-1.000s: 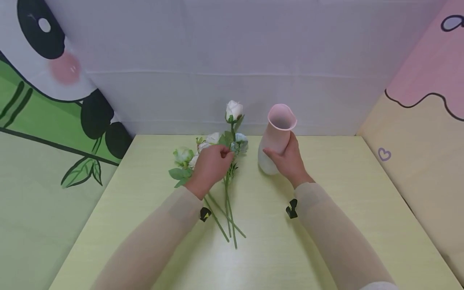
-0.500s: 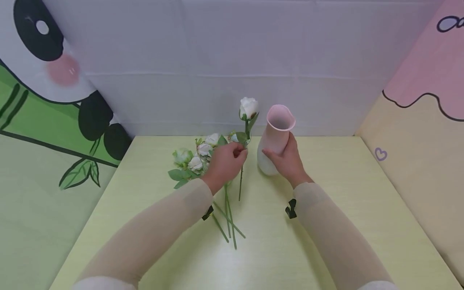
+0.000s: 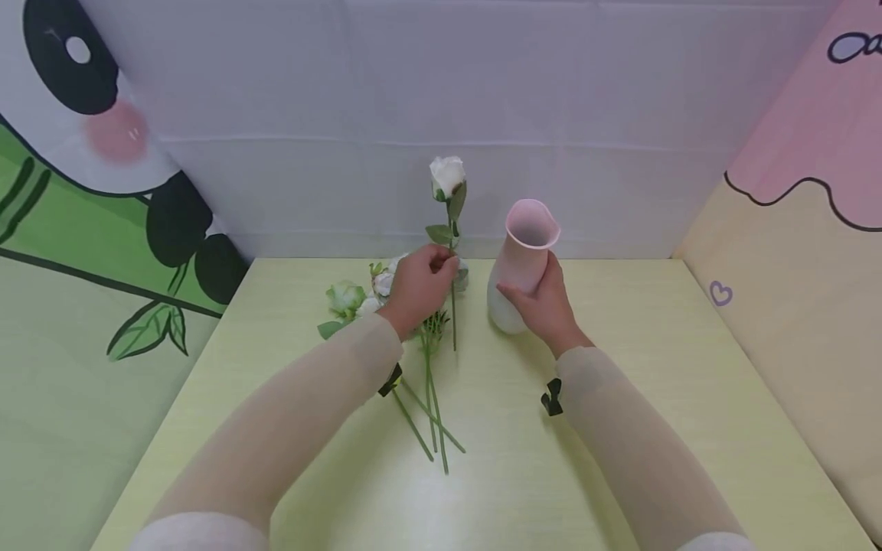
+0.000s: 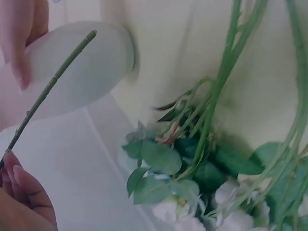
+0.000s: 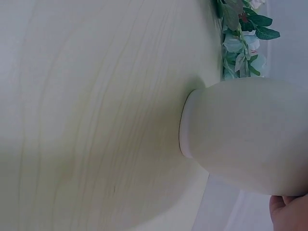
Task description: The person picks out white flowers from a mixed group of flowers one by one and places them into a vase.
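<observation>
My left hand (image 3: 426, 287) pinches the stem of a white rose (image 3: 448, 177), which stands upright above the table with its cut end hanging free. In the left wrist view the bare rose stem (image 4: 52, 83) crosses in front of the vase. My right hand (image 3: 547, 306) grips the side of a pink-and-white vase (image 3: 518, 268) with a wavy rim, thumb in front. The vase's mouth faces up and its base is at the table. Below and left of the left hand lies a bunch of flowers (image 3: 347, 297), partly hidden by that hand; their green stems (image 3: 436, 413) point toward me.
The pale wooden table (image 3: 620, 321) reaches back to a plain cloth wall (image 3: 386, 92). Printed cartoon panels flank it, a green one (image 3: 55, 367) on the left and a pink and cream one (image 3: 799, 229) on the right.
My left hand has lifted the white rose out of the bunch, first swinging right toward the vase, then up and slightly left. The right hand keeps its hold on the vase.
</observation>
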Demonstrator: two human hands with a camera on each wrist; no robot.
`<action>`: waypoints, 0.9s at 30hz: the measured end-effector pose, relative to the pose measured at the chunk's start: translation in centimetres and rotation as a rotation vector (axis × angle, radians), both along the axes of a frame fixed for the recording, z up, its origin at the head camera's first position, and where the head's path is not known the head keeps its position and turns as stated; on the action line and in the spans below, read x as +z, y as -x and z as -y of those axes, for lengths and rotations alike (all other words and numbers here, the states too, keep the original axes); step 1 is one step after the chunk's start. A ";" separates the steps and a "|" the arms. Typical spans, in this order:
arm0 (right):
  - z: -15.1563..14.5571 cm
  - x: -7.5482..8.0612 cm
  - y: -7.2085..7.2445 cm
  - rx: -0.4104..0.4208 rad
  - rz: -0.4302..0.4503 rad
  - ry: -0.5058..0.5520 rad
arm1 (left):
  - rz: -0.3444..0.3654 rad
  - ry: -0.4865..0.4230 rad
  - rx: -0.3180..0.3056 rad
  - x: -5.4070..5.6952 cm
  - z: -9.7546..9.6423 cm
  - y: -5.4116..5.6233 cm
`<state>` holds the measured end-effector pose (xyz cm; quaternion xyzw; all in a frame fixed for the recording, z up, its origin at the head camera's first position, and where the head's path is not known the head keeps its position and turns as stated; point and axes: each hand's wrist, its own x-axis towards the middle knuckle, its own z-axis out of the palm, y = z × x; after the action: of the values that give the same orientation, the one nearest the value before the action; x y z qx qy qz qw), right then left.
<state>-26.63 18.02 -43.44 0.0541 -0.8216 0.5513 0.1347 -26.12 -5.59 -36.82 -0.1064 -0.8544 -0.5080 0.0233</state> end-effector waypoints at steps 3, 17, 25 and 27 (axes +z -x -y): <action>0.0 0.0 0.0 -0.002 0.011 0.000 | 0.018 -0.021 0.026 1.5 0.1 0.7; 0.0 -0.2 0.1 0.006 0.016 0.022 | -0.090 -0.018 0.093 8.2 -1.3 2.9; 0.0 -0.2 0.2 0.010 0.017 0.020 | -0.144 -0.007 0.086 11.2 -2.1 2.8; 0.0 -0.2 0.2 0.011 0.021 0.021 | -0.152 0.001 0.083 11.6 -2.2 2.8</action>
<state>-26.79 18.05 -43.64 0.0514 -0.8167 0.5613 0.1237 -28.87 -3.40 -25.21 -0.1092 -0.8541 -0.4967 0.1092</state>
